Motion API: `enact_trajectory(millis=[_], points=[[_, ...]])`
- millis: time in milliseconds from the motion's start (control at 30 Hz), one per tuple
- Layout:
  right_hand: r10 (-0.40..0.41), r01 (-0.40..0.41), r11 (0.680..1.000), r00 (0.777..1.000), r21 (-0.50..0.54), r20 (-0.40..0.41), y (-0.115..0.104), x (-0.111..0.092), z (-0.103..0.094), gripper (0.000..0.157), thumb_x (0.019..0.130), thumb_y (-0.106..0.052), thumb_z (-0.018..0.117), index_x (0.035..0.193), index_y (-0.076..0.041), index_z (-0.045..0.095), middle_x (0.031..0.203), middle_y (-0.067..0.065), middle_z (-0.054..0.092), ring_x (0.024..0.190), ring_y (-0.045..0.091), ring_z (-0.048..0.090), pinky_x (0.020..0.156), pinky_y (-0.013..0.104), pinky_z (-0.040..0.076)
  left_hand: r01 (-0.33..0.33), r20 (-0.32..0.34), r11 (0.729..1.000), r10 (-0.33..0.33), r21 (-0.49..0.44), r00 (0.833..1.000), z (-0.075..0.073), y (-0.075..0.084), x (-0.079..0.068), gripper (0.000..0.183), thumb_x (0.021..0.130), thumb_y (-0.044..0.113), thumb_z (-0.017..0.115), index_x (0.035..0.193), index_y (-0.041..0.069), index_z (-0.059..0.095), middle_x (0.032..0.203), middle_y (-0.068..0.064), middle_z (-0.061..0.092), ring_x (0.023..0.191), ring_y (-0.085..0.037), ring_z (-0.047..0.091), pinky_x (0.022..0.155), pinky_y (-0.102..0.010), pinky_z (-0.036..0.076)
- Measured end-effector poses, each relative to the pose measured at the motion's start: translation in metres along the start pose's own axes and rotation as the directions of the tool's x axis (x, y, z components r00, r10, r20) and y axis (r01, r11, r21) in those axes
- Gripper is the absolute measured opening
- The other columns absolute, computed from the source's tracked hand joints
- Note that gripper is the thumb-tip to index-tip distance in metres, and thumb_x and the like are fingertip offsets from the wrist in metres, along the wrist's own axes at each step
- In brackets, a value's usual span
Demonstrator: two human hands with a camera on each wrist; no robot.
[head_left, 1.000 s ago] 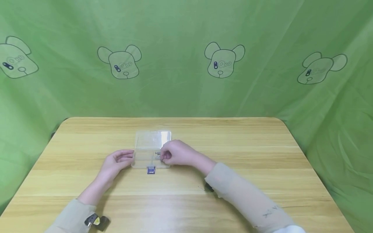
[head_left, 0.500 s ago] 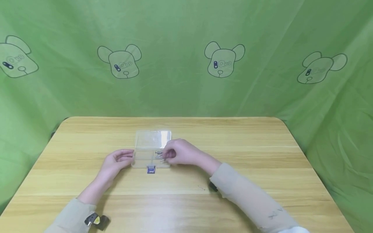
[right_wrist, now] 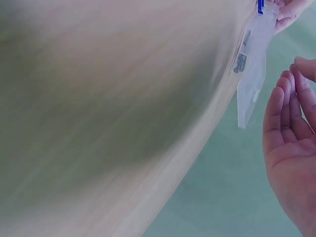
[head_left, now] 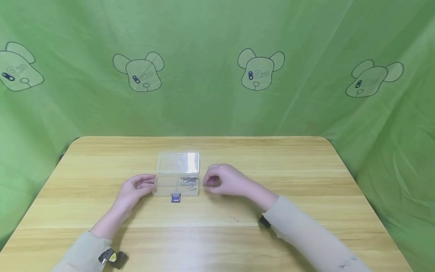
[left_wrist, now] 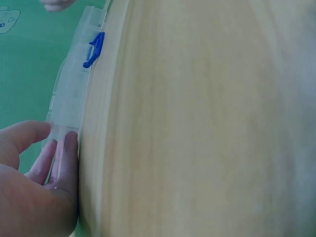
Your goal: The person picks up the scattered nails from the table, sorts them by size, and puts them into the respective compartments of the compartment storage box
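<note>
A clear plastic compartment box [head_left: 166, 186] lies on the table with its lid [head_left: 171, 162] folded back. Several silver screws [head_left: 188, 180] sit in its right-hand compartments, and a blue latch [head_left: 175, 198] hangs at the front. My left hand [head_left: 136, 190] steadies the box's left end; the left wrist view shows its straight fingers [left_wrist: 70, 158] against the clear wall. Just right of the box hovers my right hand [head_left: 225, 180], its thumb and index fingertips together. Nothing shows between those fingertips in the right wrist view. A single thin screw [head_left: 235, 219] lies on the wood in front.
The wooden table [head_left: 289, 158] has rounded far corners. A green curtain [head_left: 204, 113] with printed bear heads hangs behind it and along both sides. A small black device [head_left: 113, 258] is strapped at the left wrist.
My right hand has drawn back to the right, out of the box, uncovering the screws in its right compartments. The left hand and box have stayed in place.
</note>
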State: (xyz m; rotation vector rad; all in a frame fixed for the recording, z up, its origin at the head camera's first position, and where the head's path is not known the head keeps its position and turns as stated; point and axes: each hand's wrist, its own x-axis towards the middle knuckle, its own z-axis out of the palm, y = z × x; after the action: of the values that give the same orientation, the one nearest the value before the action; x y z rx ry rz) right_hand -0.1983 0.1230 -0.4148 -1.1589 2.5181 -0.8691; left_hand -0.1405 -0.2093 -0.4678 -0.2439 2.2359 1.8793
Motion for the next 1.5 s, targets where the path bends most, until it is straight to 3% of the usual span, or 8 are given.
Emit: enact_trajectory(millis=[333, 767, 1067, 1500], points=[[-0.006, 0.006, 1.000, 1.000, -0.012, -0.012, 0.006, -0.040, -0.008, 0.014, 0.089, -0.003, 0.080, 0.101, -0.010, 0.078, 0.098, -0.001, 0.076, 0.091, 0.008, 0.069, 0.087, 0.021, 0.062, -0.006, -0.001, 1.000, 0.006, 0.008, 1.000, -0.001, -0.001, 0.000, 0.055, 0.098, 0.006, 0.073, 0.147, -0.007, 0.053, 0.140, -0.020, 0.068, 0.101, 0.002, 0.069, 0.090, -0.010, 0.058], [-0.001, 0.001, 1.000, 1.000, -0.003, 0.013, 0.023, -0.086, 0.000, 0.016, 0.087, -0.005, 0.082, 0.099, -0.014, 0.078, 0.095, -0.005, 0.074, 0.086, 0.005, 0.066, 0.079, 0.022, 0.062, -0.010, 0.002, 1.000, 0.010, 0.003, 1.000, -0.001, 0.001, 0.000, 0.055, 0.098, 0.006, 0.073, 0.147, -0.008, 0.053, 0.138, -0.019, 0.069, 0.099, 0.005, 0.068, 0.091, -0.010, 0.057], [0.024, -0.024, 1.000, 0.999, 0.013, 0.048, 0.026, -0.100, 0.007, 0.015, 0.085, -0.011, 0.085, 0.098, -0.016, 0.078, 0.091, -0.007, 0.073, 0.082, 0.001, 0.063, 0.075, 0.018, 0.060, -0.008, -0.001, 1.000, 0.008, 0.010, 1.000, -0.001, 0.001, 0.000, 0.054, 0.098, 0.006, 0.073, 0.146, -0.007, 0.053, 0.139, -0.020, 0.068, 0.100, 0.004, 0.068, 0.092, -0.010, 0.057], [0.085, -0.085, 0.996, 0.992, -0.003, 0.098, 0.025, -0.099, 0.015, 0.017, 0.081, -0.015, 0.090, 0.093, -0.018, 0.078, 0.086, -0.012, 0.070, 0.076, -0.005, 0.057, 0.071, 0.015, 0.057, -0.012, 0.003, 1.000, 0.012, 0.006, 1.000, 0.000, 0.000, -0.001, 0.054, 0.098, 0.006, 0.072, 0.147, -0.008, 0.052, 0.138, -0.019, 0.069, 0.101, 0.003, 0.068, 0.091, -0.010, 0.058]])
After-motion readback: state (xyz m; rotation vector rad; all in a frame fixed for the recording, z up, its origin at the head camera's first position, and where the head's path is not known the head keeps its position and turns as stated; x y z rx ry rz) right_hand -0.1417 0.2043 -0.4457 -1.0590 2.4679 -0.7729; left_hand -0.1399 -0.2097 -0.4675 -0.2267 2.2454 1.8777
